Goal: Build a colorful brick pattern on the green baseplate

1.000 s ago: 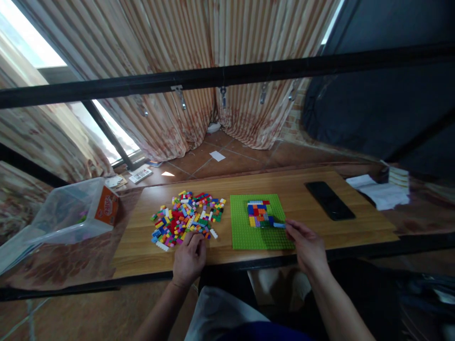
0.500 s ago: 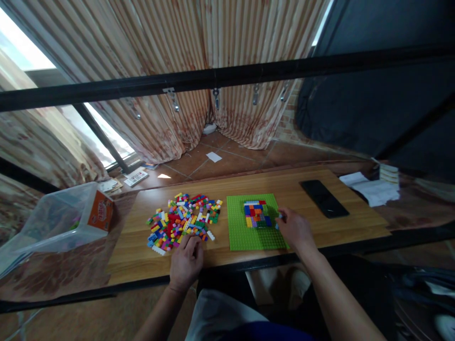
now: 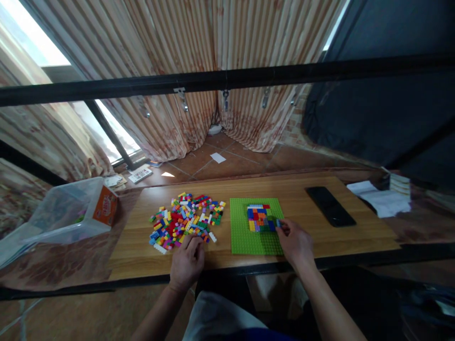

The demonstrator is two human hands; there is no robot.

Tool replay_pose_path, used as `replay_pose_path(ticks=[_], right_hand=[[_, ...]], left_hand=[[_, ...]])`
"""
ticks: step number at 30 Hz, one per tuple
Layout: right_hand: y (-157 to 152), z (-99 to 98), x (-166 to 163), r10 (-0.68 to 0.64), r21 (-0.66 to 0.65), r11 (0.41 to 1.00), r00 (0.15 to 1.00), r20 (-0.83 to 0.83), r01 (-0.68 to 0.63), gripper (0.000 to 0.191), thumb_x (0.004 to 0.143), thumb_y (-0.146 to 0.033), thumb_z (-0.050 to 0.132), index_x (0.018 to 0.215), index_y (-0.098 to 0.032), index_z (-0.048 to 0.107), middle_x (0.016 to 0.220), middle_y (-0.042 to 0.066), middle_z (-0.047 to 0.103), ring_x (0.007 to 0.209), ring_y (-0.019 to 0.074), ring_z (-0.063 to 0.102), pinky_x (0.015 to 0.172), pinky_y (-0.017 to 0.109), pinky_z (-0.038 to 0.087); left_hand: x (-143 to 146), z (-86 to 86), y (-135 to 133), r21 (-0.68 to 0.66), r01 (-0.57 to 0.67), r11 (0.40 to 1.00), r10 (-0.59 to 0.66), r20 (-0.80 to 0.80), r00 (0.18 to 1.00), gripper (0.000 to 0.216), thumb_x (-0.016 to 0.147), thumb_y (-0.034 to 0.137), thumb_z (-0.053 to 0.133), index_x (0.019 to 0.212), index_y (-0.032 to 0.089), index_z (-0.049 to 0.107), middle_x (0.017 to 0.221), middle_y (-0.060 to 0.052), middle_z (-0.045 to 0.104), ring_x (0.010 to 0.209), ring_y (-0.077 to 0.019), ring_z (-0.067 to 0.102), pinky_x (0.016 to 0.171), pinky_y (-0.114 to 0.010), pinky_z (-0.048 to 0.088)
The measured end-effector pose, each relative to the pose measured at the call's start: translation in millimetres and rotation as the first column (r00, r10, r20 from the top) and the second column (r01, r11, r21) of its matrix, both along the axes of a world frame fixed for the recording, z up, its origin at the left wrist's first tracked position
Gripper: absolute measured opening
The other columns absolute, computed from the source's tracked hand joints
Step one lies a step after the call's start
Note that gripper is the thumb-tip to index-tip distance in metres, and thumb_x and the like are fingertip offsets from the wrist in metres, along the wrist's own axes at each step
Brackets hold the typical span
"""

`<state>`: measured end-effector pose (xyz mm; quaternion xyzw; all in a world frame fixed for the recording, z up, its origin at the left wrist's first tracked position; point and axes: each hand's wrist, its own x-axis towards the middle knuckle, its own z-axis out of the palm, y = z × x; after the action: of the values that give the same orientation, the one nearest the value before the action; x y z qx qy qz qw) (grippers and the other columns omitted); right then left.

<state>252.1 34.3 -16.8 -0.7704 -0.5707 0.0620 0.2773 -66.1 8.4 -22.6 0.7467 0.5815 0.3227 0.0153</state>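
A green studded baseplate (image 3: 245, 244) lies on the table, bearing a flat multicoloured block of toy bricks (image 3: 258, 219). At the right side of that block, my right hand (image 3: 295, 240) pinches a small light blue brick (image 3: 278, 221) between thumb and fingers, low over the plate. Whether this brick touches the plate, I cannot tell. My left hand (image 3: 187, 260) rests curled at the near edge of a loose pile of mixed bricks (image 3: 185, 220). Its fingertips are tucked out of sight, so anything inside them is hidden.
To the right of the plate lies a black phone (image 3: 330, 206), with crumpled white paper (image 3: 378, 198) beyond it. A clear plastic bin (image 3: 67, 208) with an orange label stands left of the wooden tabletop (image 3: 131, 255). A black bar (image 3: 249, 78) crosses beyond the table.
My right hand has shifted slightly closer to the brick block, bringing the light blue brick to its right edge. My left hand stays put. The whole view has shifted a little.
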Motion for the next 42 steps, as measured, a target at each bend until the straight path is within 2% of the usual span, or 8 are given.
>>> replay_pose_path(ticks=[7,11,18,26,30,34,38,42], right_hand=[[-6.5,16.4,-10.7,0.017,0.057,0.998,0.988,-0.153,-0.009,0.031,0.083,-0.041,0.051,0.097,-0.019,0.067,0.080,0.006,0.071,0.070,0.0221,0.065,0.067,0.034,0.046],[-11.6,21.2,-55.8,0.243,0.100,0.970,0.928,-0.284,-0.223,0.028,0.083,-0.038,0.052,0.098,-0.021,0.068,0.087,0.006,0.072,0.073,0.0201,0.066,0.068,0.033,0.048],[1.7,16.2,-139.1,0.483,0.012,0.874,0.863,-0.148,-0.486,0.024,0.085,-0.023,0.045,0.095,-0.021,0.067,0.087,0.006,0.071,0.077,0.0215,0.065,0.071,0.033,0.047],[6.9,6.0,-139.7,0.528,-0.004,0.847,0.842,-0.107,-0.532,0.030,0.089,-0.035,0.043,0.099,-0.018,0.066,0.100,0.009,0.070,0.088,0.0228,0.066,0.077,0.034,0.047],[-0.2,-1.0,-127.6,0.536,0.022,0.843,0.834,-0.128,-0.538,0.035,0.090,-0.041,0.040,0.097,-0.019,0.067,0.101,0.009,0.070,0.088,0.0227,0.066,0.077,0.035,0.047],[-6.1,-2.9,-123.1,0.561,0.022,0.822,0.803,-0.203,-0.569,0.036,0.090,-0.045,0.041,0.096,-0.021,0.067,0.101,0.008,0.070,0.091,0.0230,0.066,0.079,0.036,0.048],[-10.3,-2.3,-123.0,0.589,0.020,0.792,0.755,-0.289,-0.610,0.036,0.090,-0.047,0.043,0.096,-0.022,0.068,0.101,0.006,0.070,0.092,0.0222,0.067,0.082,0.035,0.048],[-12.6,-2.1,-119.7,0.587,0.020,0.786,0.737,-0.334,-0.617,0.036,0.089,-0.048,0.044,0.096,-0.023,0.069,0.102,0.006,0.070,0.094,0.0221,0.067,0.084,0.035,0.049]], left_hand=[[0.9,-1.3,-1.2,-0.033,-0.005,0.999,0.005,0.017,1.000,0.012,0.091,0.020,0.048,0.088,0.022,0.060,0.096,-0.005,0.065,0.083,-0.0168,0.064,0.073,-0.027,0.053],[3.5,2.5,-2.9,-0.045,-0.007,0.999,0.008,0.028,1.000,0.012,0.090,0.019,0.048,0.088,0.021,0.060,0.097,-0.006,0.065,0.086,-0.0171,0.064,0.075,-0.028,0.053],[3.9,2.5,-4.9,-0.053,0.018,0.998,-0.014,0.079,0.997,0.011,0.090,0.018,0.049,0.089,0.020,0.060,0.094,-0.006,0.063,0.083,-0.0169,0.064,0.074,-0.028,0.055],[4.7,10.9,-16.5,0.034,0.063,0.997,-0.070,0.251,0.965,0.015,0.088,0.012,0.047,0.092,0.018,0.060,0.096,-0.008,0.063,0.089,-0.0167,0.062,0.078,-0.028,0.054],[-14.1,20.1,-27.7,0.020,-0.163,0.986,0.148,0.333,0.931,0.018,0.086,0.013,0.050,0.100,0.019,0.059,0.102,-0.008,0.061,0.092,-0.0166,0.062,0.080,-0.028,0.053],[-46.9,21.9,-36.1,-0.141,-0.480,0.866,0.499,0.307,0.810,0.047,0.081,0.023,0.062,0.126,0.017,0.049,0.119,-0.012,0.057,0.104,-0.0234,0.060,0.085,-0.036,0.052],[-63.7,18.4,-37.2,-0.308,-0.463,0.831,0.539,0.243,0.806,0.079,0.075,0.030,0.067,0.144,0.016,0.031,0.125,-0.013,0.058,0.106,-0.0261,0.060,0.091,-0.041,0.049],[-64.3,13.5,-33.0,-0.354,-0.466,0.811,0.565,0.262,0.783,0.079,0.078,0.031,0.065,0.146,0.015,0.028,0.123,-0.013,0.060,0.101,-0.0249,0.061,0.093,-0.042,0.047]])
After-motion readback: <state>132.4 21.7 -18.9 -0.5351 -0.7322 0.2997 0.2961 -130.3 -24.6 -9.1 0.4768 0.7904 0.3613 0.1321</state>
